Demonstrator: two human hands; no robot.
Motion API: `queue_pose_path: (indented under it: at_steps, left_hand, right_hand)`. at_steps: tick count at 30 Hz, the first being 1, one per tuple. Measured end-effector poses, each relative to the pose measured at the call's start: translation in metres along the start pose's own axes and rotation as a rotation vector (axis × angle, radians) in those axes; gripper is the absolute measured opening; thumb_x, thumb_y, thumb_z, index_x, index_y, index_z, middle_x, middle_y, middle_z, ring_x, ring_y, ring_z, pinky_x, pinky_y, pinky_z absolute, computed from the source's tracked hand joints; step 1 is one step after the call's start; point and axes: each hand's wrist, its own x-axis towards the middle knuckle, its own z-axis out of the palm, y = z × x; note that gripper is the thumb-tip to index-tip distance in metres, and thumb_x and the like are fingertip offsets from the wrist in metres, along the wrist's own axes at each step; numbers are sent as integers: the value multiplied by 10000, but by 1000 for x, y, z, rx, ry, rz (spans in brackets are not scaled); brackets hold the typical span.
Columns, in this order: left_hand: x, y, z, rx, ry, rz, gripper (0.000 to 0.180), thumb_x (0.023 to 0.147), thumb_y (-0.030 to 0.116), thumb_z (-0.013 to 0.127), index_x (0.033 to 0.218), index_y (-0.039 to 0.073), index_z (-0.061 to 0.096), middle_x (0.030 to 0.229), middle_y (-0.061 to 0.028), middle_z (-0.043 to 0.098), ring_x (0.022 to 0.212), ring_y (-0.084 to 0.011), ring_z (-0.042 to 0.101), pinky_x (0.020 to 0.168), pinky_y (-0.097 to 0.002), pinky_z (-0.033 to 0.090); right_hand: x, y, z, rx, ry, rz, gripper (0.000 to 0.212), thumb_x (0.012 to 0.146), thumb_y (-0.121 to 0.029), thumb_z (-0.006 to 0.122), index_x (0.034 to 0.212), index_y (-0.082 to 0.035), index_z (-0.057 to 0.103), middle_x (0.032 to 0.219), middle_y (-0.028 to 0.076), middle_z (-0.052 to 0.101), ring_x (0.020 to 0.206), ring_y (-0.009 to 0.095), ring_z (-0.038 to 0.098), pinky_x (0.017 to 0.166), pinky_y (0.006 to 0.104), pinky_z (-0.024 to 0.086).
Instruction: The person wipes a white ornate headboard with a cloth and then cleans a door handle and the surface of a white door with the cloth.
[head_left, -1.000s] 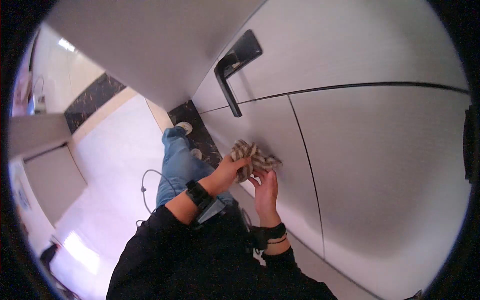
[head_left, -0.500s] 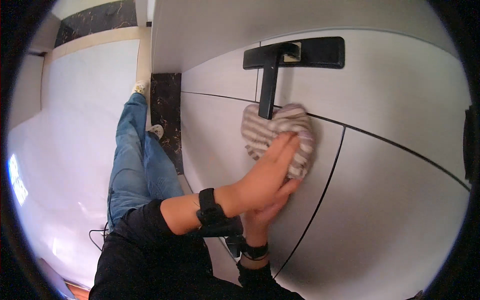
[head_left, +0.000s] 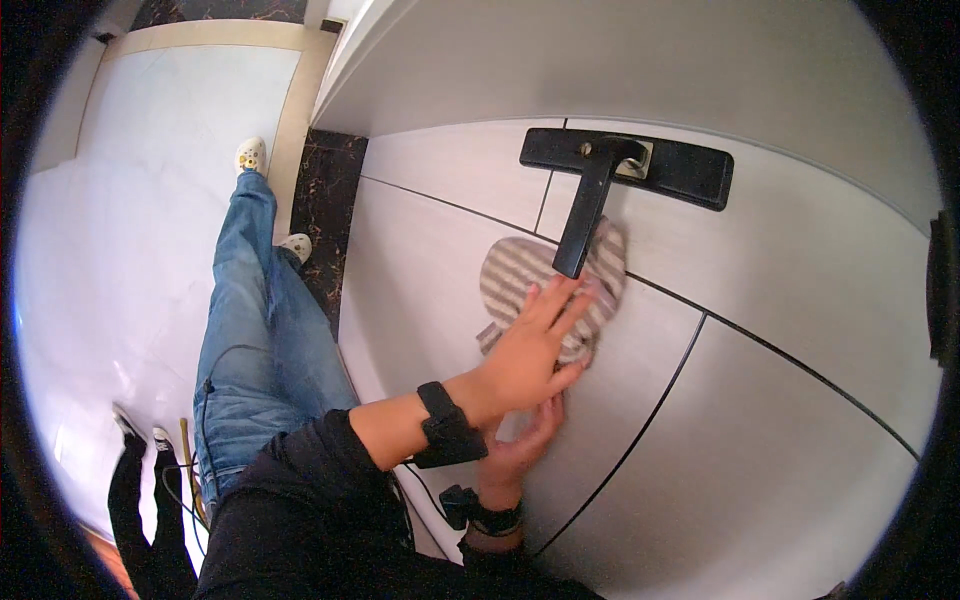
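A brown-and-white striped cloth (head_left: 515,275) lies bunched against a pale door (head_left: 430,250), passing behind the lever of a black door handle (head_left: 582,225). My left hand (head_left: 525,350) presses the cloth, fingers stretched over its lower part and reaching up to the lever's tip. Just below it, my right hand (head_left: 520,450) is held with bent fingers apart, near the left hand's thumb. I see nothing in the right hand, though the left partly covers it. Both wrists wear black bands with small dark devices.
Dark grooves (head_left: 650,400) cross the door panel. A marbled black strip (head_left: 325,215) edges the door by my jeans-clad legs (head_left: 245,290). White glossy floor (head_left: 120,260) spreads to the left. Another person's black-trousered legs (head_left: 150,510) stand at lower left, near a thin cable (head_left: 205,400).
My view has shifted, so the handle sits lower and further right. My left fingers have spread and moved up close to the lever. The right hand has come slightly away. Another person's legs now show.
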Motion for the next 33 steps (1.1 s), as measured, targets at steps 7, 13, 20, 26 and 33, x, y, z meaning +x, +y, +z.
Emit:
queue_pose_path:
  at_steps: [7, 13, 20, 26, 33]
  left_hand:
    - [31, 3, 14, 61, -44, 65, 654, 709, 263, 521, 1217, -7, 208, 1223, -184, 261, 1143, -341, 241, 954, -485, 107]
    - [34, -14, 15, 62, -42, 347, 656, 670, 323, 558, 1204, 55, 286, 1141, -186, 350, 1095, -331, 316, 956, -482, 129]
    - [32, -34, 1, 33, -164, -34, 651, 652, 281, 540, 1198, 42, 278, 1185, -175, 323, 1062, -313, 351, 947, -418, 187]
    - [6, -80, 3, 111, -29, -57, 587, 683, 219, 533, 1186, 43, 287, 1212, -236, 243, 1123, -396, 221, 948, -419, 181]
    - [26, -53, -6, 44, -45, 42, 622, 703, 208, 499, 1196, -44, 216, 1215, -223, 253, 1126, -388, 229, 952, -482, 79]
  right_hand:
    - [8, 55, 15, 844, 60, 349, 441, 796, -302, 439, 1120, -35, 305, 1122, 131, 359, 1032, 238, 368, 834, 356, 340]
    - [8, 27, 34, 1131, 219, 655, 431, 755, -263, 436, 1122, -59, 338, 1073, 58, 399, 972, 168, 398, 800, 300, 351]
    - [1, 43, 36, 446, -47, 359, 466, 775, -10, 410, 1189, -18, 196, 1195, 98, 314, 1083, 219, 329, 882, 348, 294]
    - [18, 25, 44, 352, -151, 235, 506, 731, 88, 338, 1190, 16, 138, 1200, 179, 272, 1106, 270, 305, 924, 347, 215]
    - [38, 15, 51, 401, -1, 253, 514, 756, 14, 400, 1201, 10, 142, 1174, 153, 307, 1074, 224, 334, 905, 317, 240]
